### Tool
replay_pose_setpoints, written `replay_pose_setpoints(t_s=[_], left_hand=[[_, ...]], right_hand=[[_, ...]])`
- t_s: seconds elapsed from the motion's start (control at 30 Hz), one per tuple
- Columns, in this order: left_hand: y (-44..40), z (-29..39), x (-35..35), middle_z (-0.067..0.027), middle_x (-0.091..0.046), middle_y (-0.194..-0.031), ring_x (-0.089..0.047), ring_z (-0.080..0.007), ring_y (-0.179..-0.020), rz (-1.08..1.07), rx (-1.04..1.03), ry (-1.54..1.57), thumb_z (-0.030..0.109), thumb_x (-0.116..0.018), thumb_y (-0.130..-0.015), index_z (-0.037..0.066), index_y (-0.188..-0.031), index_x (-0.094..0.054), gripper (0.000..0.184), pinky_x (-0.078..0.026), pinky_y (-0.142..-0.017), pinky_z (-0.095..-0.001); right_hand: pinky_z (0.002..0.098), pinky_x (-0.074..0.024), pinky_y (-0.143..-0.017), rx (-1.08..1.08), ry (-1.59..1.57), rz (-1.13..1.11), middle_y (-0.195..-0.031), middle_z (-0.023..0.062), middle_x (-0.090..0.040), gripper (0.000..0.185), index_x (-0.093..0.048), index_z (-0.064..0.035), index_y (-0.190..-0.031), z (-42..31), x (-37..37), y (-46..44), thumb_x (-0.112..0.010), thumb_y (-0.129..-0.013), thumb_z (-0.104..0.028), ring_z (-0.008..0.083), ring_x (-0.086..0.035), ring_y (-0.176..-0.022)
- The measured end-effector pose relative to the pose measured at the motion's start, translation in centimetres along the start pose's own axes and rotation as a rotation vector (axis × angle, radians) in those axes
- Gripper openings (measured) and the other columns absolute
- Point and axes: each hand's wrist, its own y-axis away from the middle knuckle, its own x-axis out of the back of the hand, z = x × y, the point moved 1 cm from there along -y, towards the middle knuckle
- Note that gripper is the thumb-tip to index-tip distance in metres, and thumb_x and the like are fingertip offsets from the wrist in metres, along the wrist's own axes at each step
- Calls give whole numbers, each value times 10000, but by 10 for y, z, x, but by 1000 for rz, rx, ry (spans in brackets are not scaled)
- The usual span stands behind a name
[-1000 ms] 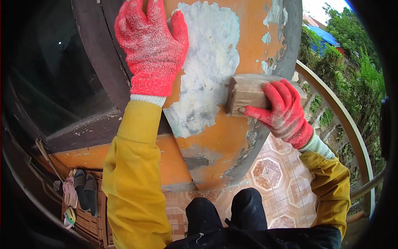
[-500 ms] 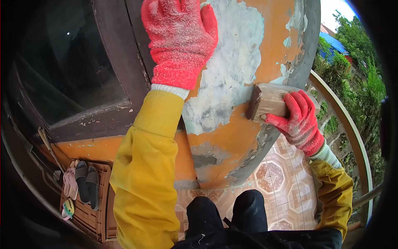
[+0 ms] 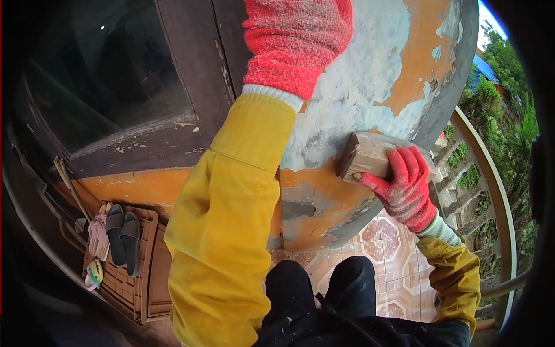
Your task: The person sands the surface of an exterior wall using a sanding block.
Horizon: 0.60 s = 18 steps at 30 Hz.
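My right hand [image 3: 404,188], in a red glove, grips a wooden block [image 3: 370,156] at its lower edge, thumb and fingers wrapped round it. The block lies against the curved wall, whose orange paint [image 3: 419,69] is peeling. A large pale bare patch [image 3: 352,87] spreads above and left of the block. My left hand [image 3: 298,43], also in a red glove dusted with white, is up at the top edge in front of the wall. Its fingers are outside the frame, so what they touch is hidden.
A dark-framed window [image 3: 110,75] is at the left. Sandals [image 3: 124,240] and pale gloves [image 3: 98,234] lie on a brown slatted surface [image 3: 139,289] at the lower left. A curved railing [image 3: 491,179] runs down the right. Patterned tiles [image 3: 399,277] cover the floor.
The camera view has shifted, moving the wall and window rightward. My left hand has risen partly out of frame. Orange paint beside the pale patch is now gone, and the block sits lower on the wall.
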Motion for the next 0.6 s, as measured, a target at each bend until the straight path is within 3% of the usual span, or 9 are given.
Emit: replay_pose_setpoints(t_s=[0.1, 0.2, 0.23, 0.47, 0.6], left_hand=[[0, 3, 2, -182, -496, -1368, -460, -384, -1269, -29, 36, -16, 214, -633, -839, 19, -1313, -533, 522, -351, -1101, -527], [2, 1, 4, -181, -493, -1370, -456, -384, -1269, -27, 13, -21, 216, -630, -841, 21, -1311, -534, 518, -346, -1104, -527], [2, 0, 4, -182, -493, -1369, -454, -385, -1269, -40, 18, -20, 216, -629, -841, 21, -1310, -535, 516, -343, -1106, -527], [1, -1, 2, -196, -499, -1336, -465, -382, -1250, 11, -7, 31, 208, -643, -831, 3, -1291, -534, 515, -355, -1093, -531], [-1, -5, 1, -193, -501, -1332, -464, -381, -1250, 23, 8, 81, 211, -649, -826, -4, -1283, -534, 517, -351, -1096, -529]], right_hand=[[486, -495, -936, -44, -199, 75, -1202, 109, -511, 690, -559, -24, -1194, -31, -14, -24, -847, -727, -441, 296, -543, -1082], [488, -497, -933, 43, -117, 77, -1178, 104, -523, 708, -554, -20, -1183, -34, -10, -29, -856, -714, -456, 287, -553, -1057], [491, -500, -918, -53, -161, 106, -1153, 100, -535, 744, -553, -22, -1187, -30, -17, -19, -863, -693, -484, 283, -558, -1042], [474, -516, -866, -102, -287, 121, -1108, 116, -550, 726, -549, -21, -1170, -85, -37, -36, -865, -701, -476, 292, -567, -1006], [487, -508, -853, -87, -224, 129, -1110, 119, -547, 667, -550, -6, -1138, -61, -22, -26, -858, -729, -434, 309, -565, -1012]])
